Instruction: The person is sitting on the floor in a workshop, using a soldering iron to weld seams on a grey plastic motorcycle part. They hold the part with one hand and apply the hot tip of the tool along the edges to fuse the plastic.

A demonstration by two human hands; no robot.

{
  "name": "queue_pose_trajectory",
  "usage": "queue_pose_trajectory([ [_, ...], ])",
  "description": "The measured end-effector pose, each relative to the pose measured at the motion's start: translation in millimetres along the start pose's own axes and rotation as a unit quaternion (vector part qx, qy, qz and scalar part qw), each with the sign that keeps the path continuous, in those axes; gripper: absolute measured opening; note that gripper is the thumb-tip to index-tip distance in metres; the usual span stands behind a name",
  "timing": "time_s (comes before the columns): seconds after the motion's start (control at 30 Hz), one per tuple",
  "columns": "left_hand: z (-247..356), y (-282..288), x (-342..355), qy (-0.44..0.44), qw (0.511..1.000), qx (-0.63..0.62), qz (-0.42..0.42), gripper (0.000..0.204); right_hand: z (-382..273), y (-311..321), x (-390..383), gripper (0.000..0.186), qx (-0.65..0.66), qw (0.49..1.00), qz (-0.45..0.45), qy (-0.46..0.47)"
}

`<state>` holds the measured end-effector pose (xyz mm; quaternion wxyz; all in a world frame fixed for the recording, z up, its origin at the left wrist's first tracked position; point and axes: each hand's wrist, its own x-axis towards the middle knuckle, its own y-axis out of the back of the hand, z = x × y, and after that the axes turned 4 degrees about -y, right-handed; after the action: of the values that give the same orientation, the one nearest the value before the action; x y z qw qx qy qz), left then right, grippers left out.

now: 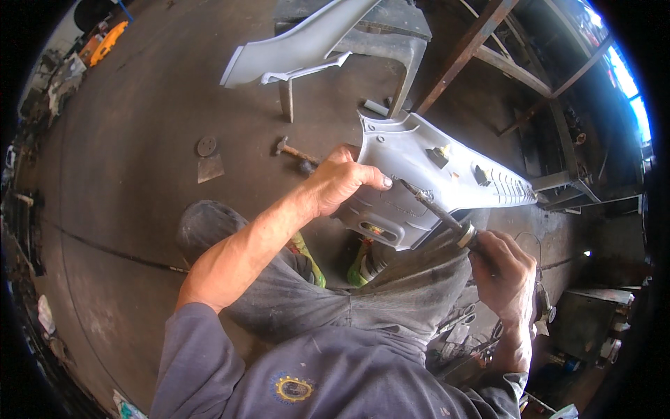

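My left hand (342, 183) grips the near-left edge of a long light grey plastic panel (453, 174), thumb on its face beside a rough seam or crack. The panel is tilted over my knees, with round holes, black openings and a slotted lower part. My right hand (504, 269) is closed on the dark handle of a tool (443, 216) with a long metal shaft, apparently a soldering iron; its tip meets the panel's rough line just right of my left thumb.
A second grey panel (279, 59) lies on a worn stool (405, 45). A hammer (296, 152) and a metal disc (206, 146) lie on the dark floor. A rusty frame (488, 56) stands at right, clutter (460, 325) by my right knee, a cable (118, 255) runs leftward.
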<state>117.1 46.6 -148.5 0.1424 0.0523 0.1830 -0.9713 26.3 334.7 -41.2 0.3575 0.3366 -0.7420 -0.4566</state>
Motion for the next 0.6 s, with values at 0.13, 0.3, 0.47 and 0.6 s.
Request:
queue_pose_trajectory([
  [0.13, 0.0, -1.2, -0.4, -0.008, 1.000, -0.001, 0.001, 0.035, -2.1, -1.0, 1.8, 0.033, -0.006, 1.000, -0.005, -0.005],
  [0.3, -0.6, -2.0, -0.8, -0.005, 1.000, -0.009, 0.004, 0.035, -4.6, -0.5, 4.2, 0.033, -0.021, 1.000, -0.005, 0.004],
  [0.47, -0.9, -1.5, -0.6, -0.023, 1.000, 0.000, -0.009, 0.034, -6.7, 1.2, 6.3, 0.031, -0.043, 0.999, 0.004, 0.024],
  [0.6, -2.2, -0.1, -0.4, -0.041, 0.999, 0.009, -0.020, 0.037, -8.2, 3.6, 8.7, 0.030, -0.058, 0.998, -0.004, 0.027],
])
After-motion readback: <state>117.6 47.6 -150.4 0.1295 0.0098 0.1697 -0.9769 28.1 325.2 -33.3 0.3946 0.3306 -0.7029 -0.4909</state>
